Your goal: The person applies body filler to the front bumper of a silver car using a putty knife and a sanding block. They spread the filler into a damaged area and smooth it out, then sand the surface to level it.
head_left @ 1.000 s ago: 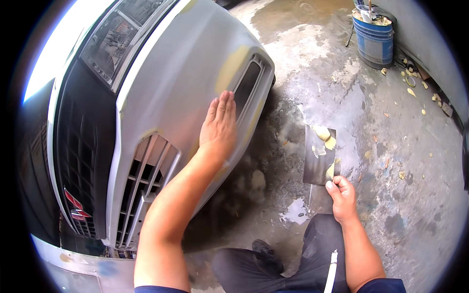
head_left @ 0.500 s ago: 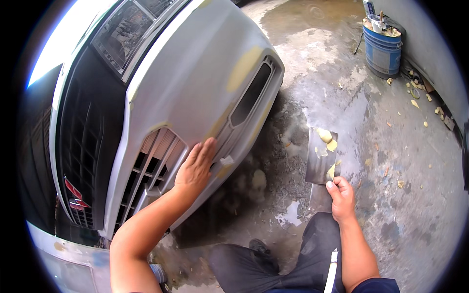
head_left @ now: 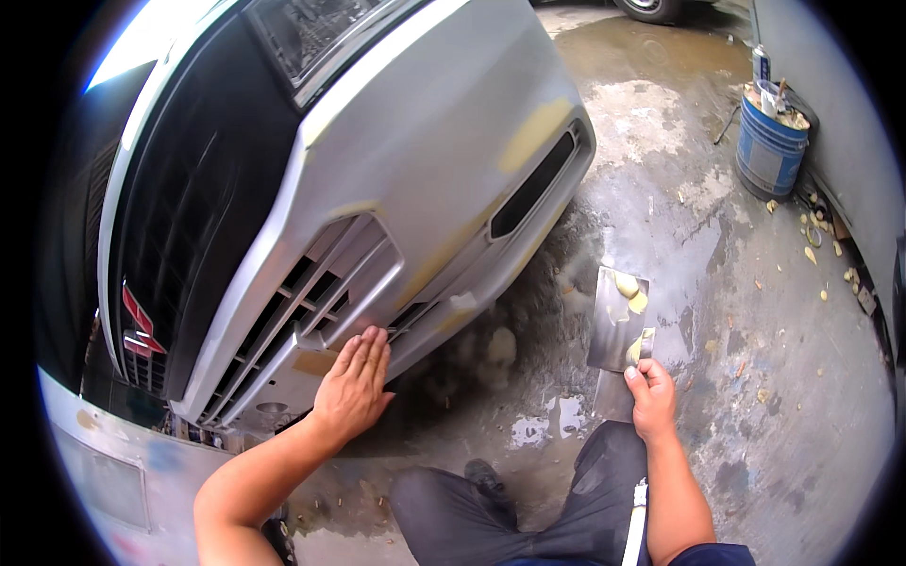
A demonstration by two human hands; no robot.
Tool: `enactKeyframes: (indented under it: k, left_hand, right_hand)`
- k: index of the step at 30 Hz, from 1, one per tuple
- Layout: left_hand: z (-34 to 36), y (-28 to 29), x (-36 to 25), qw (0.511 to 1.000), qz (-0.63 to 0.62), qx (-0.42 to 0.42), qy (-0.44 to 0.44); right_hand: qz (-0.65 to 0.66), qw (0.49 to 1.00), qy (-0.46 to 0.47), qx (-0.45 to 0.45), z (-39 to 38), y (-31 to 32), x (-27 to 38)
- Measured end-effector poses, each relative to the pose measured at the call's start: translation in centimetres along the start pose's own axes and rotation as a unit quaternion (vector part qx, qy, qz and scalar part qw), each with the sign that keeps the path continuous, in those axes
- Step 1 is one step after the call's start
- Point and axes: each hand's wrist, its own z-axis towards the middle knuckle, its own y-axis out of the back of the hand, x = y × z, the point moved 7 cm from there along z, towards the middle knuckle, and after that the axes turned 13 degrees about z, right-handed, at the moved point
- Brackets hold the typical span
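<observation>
Along the grey car bumper, several yellowish filler patches show beside the slots and grille openings. My left hand lies flat with its fingers stretched out, at the lower edge of the bumper below the slatted grille. Whether its whole palm touches the surface is unclear. Over on the right, my right hand pinches a flat dark metal putty plate by its near end. Lumps of yellow putty sit on the plate. A small putty-smeared blade shows at my fingertips.
A blue bucket with a cup and a spray can on top stands by the wall at the far right. Yellow scraps lie along the wall's foot. The concrete floor is wet in places. A car wheel shows at the top.
My left hand has slid down and slightly left along the bumper toward its lower edge. My right hand keeps hold of the putty plate. The view has shifted, bringing a wheel in at the top.
</observation>
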Motion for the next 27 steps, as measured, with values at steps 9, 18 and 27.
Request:
enactKeyframes:
  k: [9,18,27]
  left_hand:
    - [-0.7,5.4,-5.8,0.754,-0.627,-0.169,0.103]
    - [-0.1,3.1,-11.1,0.141,-0.904,-0.264,0.305]
    - [-3.3,3.9,-6.0,-0.028,-0.851,-0.434,0.295]
  right_hand:
    - [-0.121,0.968,-0.030,0.219,-2.9,-9.2,3.4]
    - [-0.258,0.901,0.019,0.347,-3.3,-16.8,6.0]
    - [0.013,0.931,-0.074,0.358,-4.0,-18.2,10.7]
